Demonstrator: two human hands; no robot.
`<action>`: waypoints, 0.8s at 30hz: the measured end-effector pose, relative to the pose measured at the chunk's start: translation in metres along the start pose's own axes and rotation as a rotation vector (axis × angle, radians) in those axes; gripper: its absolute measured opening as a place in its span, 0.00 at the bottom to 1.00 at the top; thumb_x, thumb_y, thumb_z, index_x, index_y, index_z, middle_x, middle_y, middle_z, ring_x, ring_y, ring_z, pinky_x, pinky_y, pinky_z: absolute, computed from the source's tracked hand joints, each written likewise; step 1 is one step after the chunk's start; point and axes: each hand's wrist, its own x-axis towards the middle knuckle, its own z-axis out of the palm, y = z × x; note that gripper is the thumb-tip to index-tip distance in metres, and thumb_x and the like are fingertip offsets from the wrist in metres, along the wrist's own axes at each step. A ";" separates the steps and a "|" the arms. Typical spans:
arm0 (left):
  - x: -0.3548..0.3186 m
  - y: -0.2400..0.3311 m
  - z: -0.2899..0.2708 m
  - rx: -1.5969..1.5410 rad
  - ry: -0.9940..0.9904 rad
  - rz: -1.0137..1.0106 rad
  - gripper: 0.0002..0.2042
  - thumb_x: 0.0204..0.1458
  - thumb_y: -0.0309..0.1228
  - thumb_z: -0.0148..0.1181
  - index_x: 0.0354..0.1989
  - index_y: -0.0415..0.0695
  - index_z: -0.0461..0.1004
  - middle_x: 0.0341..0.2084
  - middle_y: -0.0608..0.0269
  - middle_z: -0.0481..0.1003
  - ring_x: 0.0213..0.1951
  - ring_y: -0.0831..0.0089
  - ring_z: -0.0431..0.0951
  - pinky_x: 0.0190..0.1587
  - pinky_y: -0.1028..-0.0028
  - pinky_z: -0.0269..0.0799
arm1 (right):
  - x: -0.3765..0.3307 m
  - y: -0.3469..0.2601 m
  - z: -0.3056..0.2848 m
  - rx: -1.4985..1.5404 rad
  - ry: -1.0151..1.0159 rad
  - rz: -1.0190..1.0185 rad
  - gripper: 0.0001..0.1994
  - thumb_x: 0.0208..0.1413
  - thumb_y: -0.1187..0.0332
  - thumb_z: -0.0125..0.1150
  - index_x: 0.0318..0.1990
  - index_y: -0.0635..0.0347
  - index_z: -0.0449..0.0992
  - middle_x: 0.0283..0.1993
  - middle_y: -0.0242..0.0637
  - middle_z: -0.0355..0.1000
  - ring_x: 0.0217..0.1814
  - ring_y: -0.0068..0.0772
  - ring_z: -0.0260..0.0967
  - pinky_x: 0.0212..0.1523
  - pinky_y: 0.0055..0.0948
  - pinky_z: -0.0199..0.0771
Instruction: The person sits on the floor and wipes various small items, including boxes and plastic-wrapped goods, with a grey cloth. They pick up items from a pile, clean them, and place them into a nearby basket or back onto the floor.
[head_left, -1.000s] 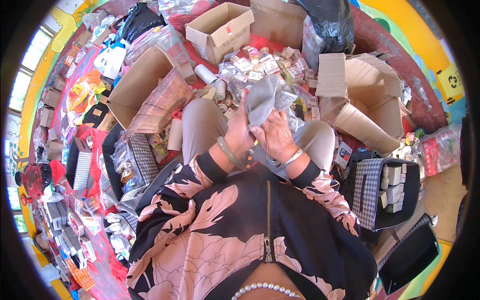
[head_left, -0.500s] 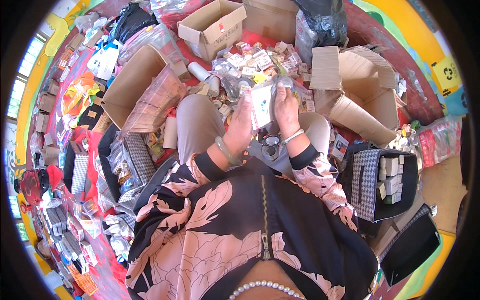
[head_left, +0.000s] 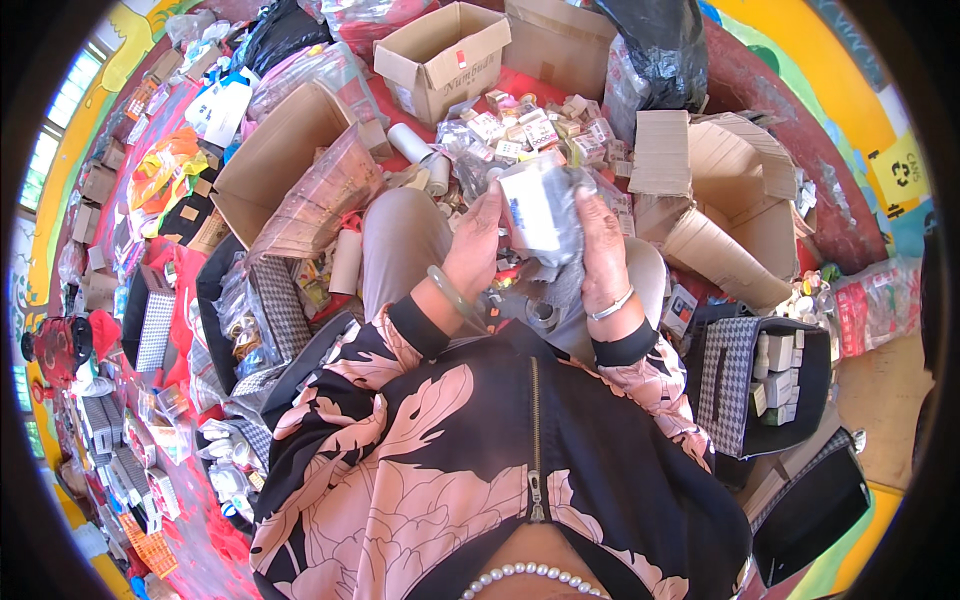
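Observation:
Above my lap I hold a white packet with blue marks, blurred by glare; I cannot tell if it is a box or a pouch. Its left edge rests against the fingers of my left hand, which wears a pale bangle. On the other side my right hand grips crumpled grey, see-through plastic that lies along the packet and hangs below it. Between my knees, under the hands, a small round dark thing shows in part. Just beyond the packet spreads a heap of small boxes.
An open carton stands beyond the heap, with tilted cartons at left and right. A checked fabric bin holding small white boxes sits at my right. Another bin with plastic-wrapped items is at my left.
The packet has tipped and more grey plastic now shows along its right side and below it. My right hand has shifted right and down. The view has moved slightly.

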 end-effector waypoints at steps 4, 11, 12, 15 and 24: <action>0.005 -0.010 0.001 -0.475 -0.123 0.012 0.17 0.57 0.35 0.43 0.51 0.38 0.63 0.42 0.58 0.70 0.43 0.67 0.72 0.46 0.71 0.68 | -0.013 0.001 0.021 -0.573 -0.198 -0.394 0.10 0.53 0.66 0.57 0.38 0.61 0.74 0.36 0.32 0.71 0.35 0.21 0.66 0.38 0.24 0.67; -0.002 0.016 -0.020 -0.425 -0.471 0.114 0.23 0.54 0.44 0.43 0.56 0.48 0.59 0.53 0.58 0.64 0.55 0.64 0.62 0.57 0.56 0.54 | -0.016 -0.041 0.006 0.034 0.080 -0.088 0.21 0.59 0.54 0.43 0.50 0.60 0.67 0.48 0.38 0.68 0.50 0.34 0.64 0.53 0.32 0.62; -0.004 0.019 -0.023 -0.577 -0.526 0.044 0.23 0.54 0.45 0.43 0.57 0.49 0.58 0.54 0.59 0.63 0.56 0.64 0.61 0.58 0.54 0.52 | -0.010 -0.045 -0.009 0.216 0.092 -0.059 0.23 0.58 0.52 0.42 0.52 0.59 0.65 0.50 0.38 0.66 0.52 0.36 0.64 0.54 0.34 0.61; -0.004 0.017 -0.028 -0.068 -0.367 0.278 0.24 0.54 0.44 0.44 0.58 0.50 0.56 0.53 0.58 0.63 0.56 0.61 0.62 0.58 0.52 0.53 | -0.015 -0.064 -0.016 0.508 0.010 -0.069 0.25 0.58 0.49 0.40 0.55 0.57 0.63 0.55 0.37 0.63 0.55 0.39 0.61 0.56 0.39 0.59; 0.005 -0.014 -0.007 -0.447 -0.315 0.041 0.19 0.57 0.40 0.39 0.53 0.42 0.62 0.48 0.57 0.67 0.49 0.65 0.68 0.56 0.66 0.58 | -0.025 -0.021 0.015 -1.481 -0.605 -0.802 0.18 0.48 0.56 0.53 0.45 0.53 0.73 0.52 0.35 0.65 0.62 0.40 0.52 0.61 0.54 0.33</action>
